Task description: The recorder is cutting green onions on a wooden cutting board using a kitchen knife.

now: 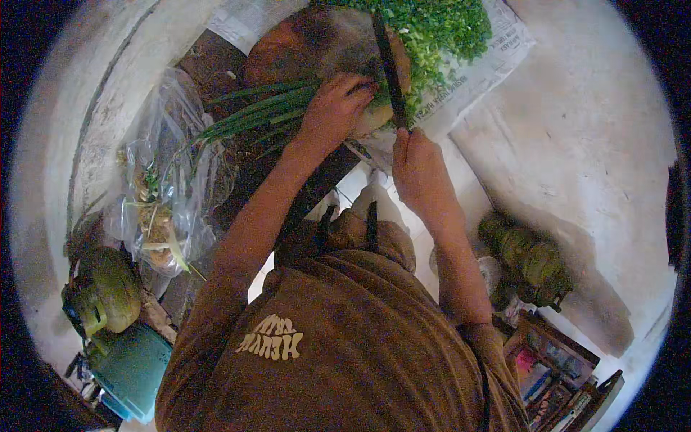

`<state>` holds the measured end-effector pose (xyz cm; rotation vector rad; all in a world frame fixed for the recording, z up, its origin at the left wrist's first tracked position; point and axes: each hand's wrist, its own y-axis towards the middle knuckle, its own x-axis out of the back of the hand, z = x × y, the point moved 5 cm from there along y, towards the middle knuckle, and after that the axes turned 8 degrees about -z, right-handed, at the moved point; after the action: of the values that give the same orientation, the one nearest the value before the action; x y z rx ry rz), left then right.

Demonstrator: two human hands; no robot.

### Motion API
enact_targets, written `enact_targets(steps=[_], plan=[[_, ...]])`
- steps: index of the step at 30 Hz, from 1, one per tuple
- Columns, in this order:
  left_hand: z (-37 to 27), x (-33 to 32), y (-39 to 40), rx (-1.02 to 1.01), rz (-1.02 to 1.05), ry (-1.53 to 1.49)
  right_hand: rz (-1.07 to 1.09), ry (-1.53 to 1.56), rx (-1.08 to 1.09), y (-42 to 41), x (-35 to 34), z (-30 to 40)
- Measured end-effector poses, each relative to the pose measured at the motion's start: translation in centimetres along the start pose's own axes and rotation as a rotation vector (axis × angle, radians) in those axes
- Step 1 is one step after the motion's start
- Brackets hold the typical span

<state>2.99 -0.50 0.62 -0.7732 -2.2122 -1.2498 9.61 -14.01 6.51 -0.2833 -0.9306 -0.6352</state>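
My left hand [340,105] presses a bunch of green onions [259,110] down on a round wooden chopping block [318,43]. The long green ends stretch out leftward past the block, while the pale ends lie under and beside my fingers. In my right hand [424,167] is the handle of a knife with a long dark blade [390,65], which points away from me along the block's right side. A large heap of chopped green onion [448,32] lies to the right of the blade, on a printed plastic sheet [502,54].
Clear plastic bags [173,178] with plant scraps lie at the left. A rounded greenish container [108,291] and a teal plastic box [132,367] stand at lower left. Lower right are a green gas cylinder [523,259] and a wooden compartment box [556,345] holding small items.
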Motion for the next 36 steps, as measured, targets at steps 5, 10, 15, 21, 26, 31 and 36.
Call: enact_targets(steps=[5, 10, 15, 21, 26, 31, 36], plan=[[0.2, 0.3, -0.2, -0.019, -0.004, 0.021, 0.006, 0.021, 0.027, 0.1, -2.1, -0.8], [0.0, -0.2, 0.4, 0.011, -0.022, -0.074, -0.205, -0.046, 0.164, 3.7, -3.7, -2.5], [-0.7, 0.4, 0.4, 0.003, -0.032, -0.026, -0.083, -0.046, 0.072, 5.4, -1.2, -1.2], [0.0, 0.1, -0.2, 0.052, -0.069, -0.012, -0.047, -0.02, 0.084, 1.7, 1.2, 1.2], [0.2, 0.0, -0.3, 0.04, -0.076, -0.037, -0.014, -0.139, 0.067, 0.4, -1.3, -0.1], [-0.3, 0.2, 0.1, 0.031, -0.077, -0.104, -0.168, 0.036, 0.015, 4.2, -3.9, -2.3], [-0.1, 0.0, -0.2, 0.035, -0.064, -0.088, 0.059, -0.191, 0.241, 4.0, 0.0, 0.7]])
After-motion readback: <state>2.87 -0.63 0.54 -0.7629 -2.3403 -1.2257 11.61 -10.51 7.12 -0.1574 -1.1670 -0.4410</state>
